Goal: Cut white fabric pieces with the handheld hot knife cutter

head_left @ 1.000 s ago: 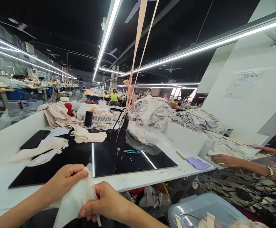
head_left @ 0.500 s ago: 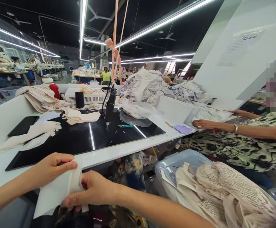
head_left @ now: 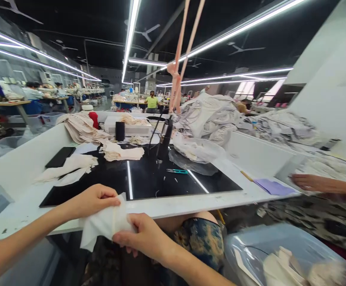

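A white fabric piece [head_left: 100, 225] with a narrow cream strip across it is held in front of the table edge, over my lap. My left hand [head_left: 97, 203] pinches its upper edge between thumb and fingers. At its right end my right hand [head_left: 149, 236] grips it, thumb on top and fingers underneath. The fabric's left end hangs loose and creased. Beyond my hands, a black glossy board [head_left: 149, 182] lies on the white table. Teal thread snips [head_left: 177, 171] rest on it, below a black tool with a metal nozzle [head_left: 164, 141] hung from pink straps.
Cream fabric pieces [head_left: 122, 153] lie stacked on the board, with looser ones [head_left: 71, 169] at left. A clear plastic bag [head_left: 198, 151] and a purple cloth [head_left: 273, 186] lie to the right. A blue tub [head_left: 244, 242] of fabric stands low right. A co-worker's arm [head_left: 325, 182] reaches in.
The view has turned left, so the table and things appear further right. Both hands still hold the fabric, whose loose left end is now more creased.
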`<state>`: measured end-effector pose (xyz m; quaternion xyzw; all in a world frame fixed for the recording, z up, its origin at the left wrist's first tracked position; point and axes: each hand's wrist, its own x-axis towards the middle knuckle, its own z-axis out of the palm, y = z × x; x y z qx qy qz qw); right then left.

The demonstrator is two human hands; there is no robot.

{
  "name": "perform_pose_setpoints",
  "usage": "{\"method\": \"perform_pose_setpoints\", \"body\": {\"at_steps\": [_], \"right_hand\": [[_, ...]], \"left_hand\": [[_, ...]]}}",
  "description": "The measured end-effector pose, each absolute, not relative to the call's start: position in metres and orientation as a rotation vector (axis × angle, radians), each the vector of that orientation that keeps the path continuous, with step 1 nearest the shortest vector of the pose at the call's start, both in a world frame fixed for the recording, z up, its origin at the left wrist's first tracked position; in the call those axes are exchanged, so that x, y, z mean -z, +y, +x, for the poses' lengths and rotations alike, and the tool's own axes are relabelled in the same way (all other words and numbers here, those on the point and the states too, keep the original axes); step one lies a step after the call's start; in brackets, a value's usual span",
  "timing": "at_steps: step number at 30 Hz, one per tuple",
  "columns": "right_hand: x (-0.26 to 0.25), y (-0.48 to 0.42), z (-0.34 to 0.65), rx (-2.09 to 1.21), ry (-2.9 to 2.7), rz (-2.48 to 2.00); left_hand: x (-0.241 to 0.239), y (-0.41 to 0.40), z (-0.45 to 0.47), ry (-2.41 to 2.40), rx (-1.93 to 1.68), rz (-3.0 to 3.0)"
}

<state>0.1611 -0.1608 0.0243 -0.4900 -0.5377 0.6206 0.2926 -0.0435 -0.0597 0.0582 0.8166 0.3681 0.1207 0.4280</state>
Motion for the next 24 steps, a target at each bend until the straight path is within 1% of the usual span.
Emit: {"method": "perform_pose_setpoints", "body": {"at_steps": [10, 14, 18, 21, 24], "right_hand": [[-0.028, -0.110, 0.208, -1.311, -1.590, -1.387], [-0.031, -0.096, 0.222, -0.901, -1.799, -1.540], [-0.018, -0.089, 0.235, -0.449, -2.028, -1.734], [-0.007, -0.095, 0.249, -0.191, -2.175, -1.584], [-0.011, -0.107, 0.271, -0.001, -2.207, -1.436]], "left_hand": [[-0.061, -0.011, -0.016, 0.914, -0.411, 2.083], [-0.056, 0.012, 0.000, 0.946, -0.470, 2.254], [-0.044, 0.015, 0.017, 0.999, -0.583, 2.492], [-0.028, 0.002, 0.028, 0.917, -0.548, 2.627], [-0.011, -0.012, 0.035, 0.741, -0.562, 2.850]]}}
